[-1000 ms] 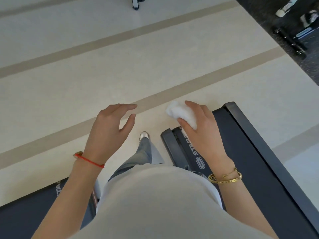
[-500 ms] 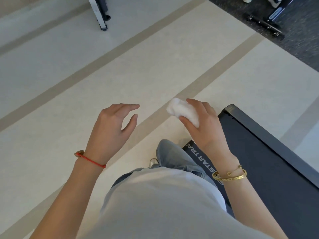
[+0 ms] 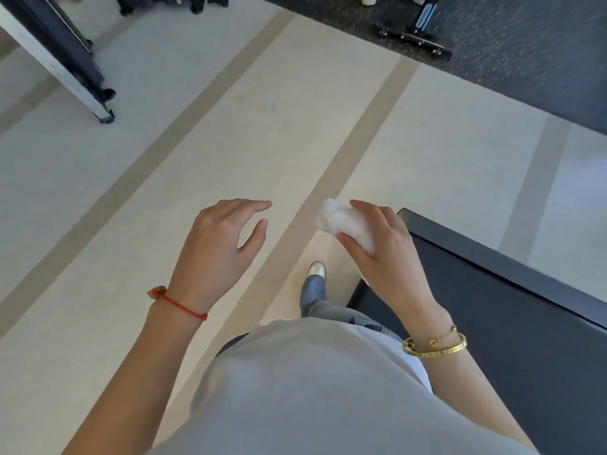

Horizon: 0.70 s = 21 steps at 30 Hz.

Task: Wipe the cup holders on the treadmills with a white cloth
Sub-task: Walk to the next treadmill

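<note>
My right hand pinches the balled cloth ready for wiping; my left hand hangs loose and empty; treadmill beside me, no cup holder in view

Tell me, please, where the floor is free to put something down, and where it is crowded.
Free: the pale floor ahead, between the left hand and the dark machine frame. Crowded: the right side, where the treadmill deck lies under the right hand holding the white cloth.
</note>
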Available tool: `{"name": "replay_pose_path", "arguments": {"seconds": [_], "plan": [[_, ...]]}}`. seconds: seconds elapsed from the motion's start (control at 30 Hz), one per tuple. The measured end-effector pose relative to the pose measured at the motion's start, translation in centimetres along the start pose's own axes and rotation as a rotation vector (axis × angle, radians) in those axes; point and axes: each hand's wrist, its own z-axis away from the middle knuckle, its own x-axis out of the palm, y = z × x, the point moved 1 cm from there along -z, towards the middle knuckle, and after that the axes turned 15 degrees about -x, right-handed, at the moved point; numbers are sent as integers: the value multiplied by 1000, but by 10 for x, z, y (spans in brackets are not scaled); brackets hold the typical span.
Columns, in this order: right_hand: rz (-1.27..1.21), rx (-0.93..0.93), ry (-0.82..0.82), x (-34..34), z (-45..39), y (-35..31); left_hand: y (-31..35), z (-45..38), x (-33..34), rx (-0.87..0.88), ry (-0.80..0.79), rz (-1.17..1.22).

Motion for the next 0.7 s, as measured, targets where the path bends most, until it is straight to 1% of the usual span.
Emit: {"name": "replay_pose_path", "arguments": {"seconds": [0.27, 0.53, 0.7], "plan": [[65, 146, 159, -62, -105, 74, 69, -178, 36, 217, -106, 31], [94, 382, 336, -99, -159, 137, 138, -310, 92, 444, -272, 57], [123, 502, 401, -112, -195, 180, 182, -385, 128, 563, -355, 65]]}}
